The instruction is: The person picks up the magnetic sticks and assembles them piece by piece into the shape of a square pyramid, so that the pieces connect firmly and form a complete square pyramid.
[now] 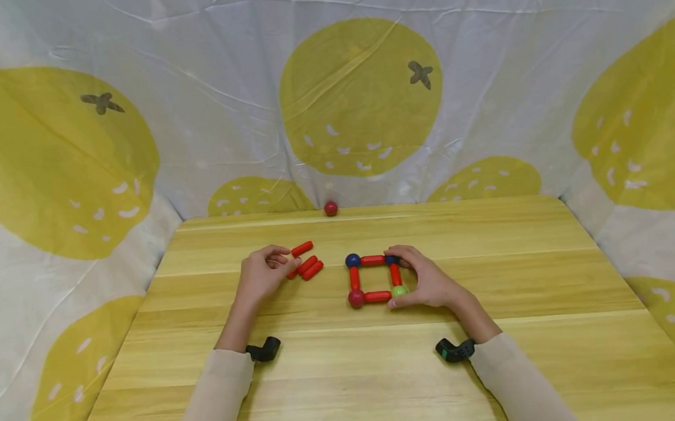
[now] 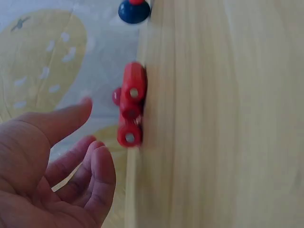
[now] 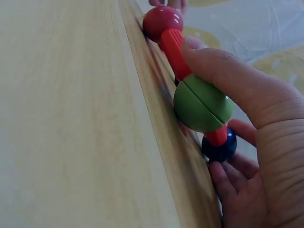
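A square of red rods (image 1: 377, 297) lies on the table, with blue balls (image 1: 352, 260) at its two far corners, a dark red ball (image 1: 355, 298) at the near left and a green ball (image 1: 399, 292) at the near right. My right hand (image 1: 432, 282) grips its right side, thumb by the green ball (image 3: 203, 102) and fingers at a blue ball (image 3: 219, 144). My left hand (image 1: 263, 272) is beside several loose red rods (image 1: 313, 270); in the left wrist view its fingers (image 2: 102, 178) are loosely bent, with a gap to the rods (image 2: 130, 135).
Another dark red ball (image 1: 330, 208) rests at the table's far edge. A cloth with yellow fruit prints (image 1: 363, 99) hangs behind and at both sides of the wooden table (image 1: 354, 385).
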Demonstrator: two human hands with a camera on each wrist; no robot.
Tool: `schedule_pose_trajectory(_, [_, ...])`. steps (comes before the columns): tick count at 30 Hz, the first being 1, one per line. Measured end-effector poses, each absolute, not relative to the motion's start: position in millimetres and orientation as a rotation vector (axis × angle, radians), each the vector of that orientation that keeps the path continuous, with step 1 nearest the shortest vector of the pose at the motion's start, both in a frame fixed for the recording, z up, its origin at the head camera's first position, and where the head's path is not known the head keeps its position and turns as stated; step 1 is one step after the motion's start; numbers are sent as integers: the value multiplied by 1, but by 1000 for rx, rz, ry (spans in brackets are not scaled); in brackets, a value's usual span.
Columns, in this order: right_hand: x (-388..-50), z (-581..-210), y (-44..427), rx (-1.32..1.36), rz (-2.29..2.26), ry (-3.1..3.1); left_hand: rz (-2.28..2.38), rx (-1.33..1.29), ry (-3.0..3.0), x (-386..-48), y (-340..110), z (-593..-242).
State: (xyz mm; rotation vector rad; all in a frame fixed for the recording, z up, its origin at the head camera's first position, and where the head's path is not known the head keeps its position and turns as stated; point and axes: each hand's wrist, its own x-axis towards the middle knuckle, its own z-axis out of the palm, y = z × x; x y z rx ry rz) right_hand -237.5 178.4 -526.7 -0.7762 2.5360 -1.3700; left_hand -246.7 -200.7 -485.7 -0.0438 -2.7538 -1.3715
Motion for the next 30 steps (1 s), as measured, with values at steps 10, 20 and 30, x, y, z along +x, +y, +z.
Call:
schedule_pose_trajectory(10, [-239, -524, 178, -791, -1366, 2521, -1487, 25, -2888, -251, -224, -494])
schedule_pose_trajectory(20, [-236, -520, 179, -779, -1448, 2481, -1560, -232, -2879, -249, -223, -483])
schedule_pose_trajectory(30, [-238, -524, 179, -793, -1391, 2527, -1861, -770, -2696, -239, -167, -479])
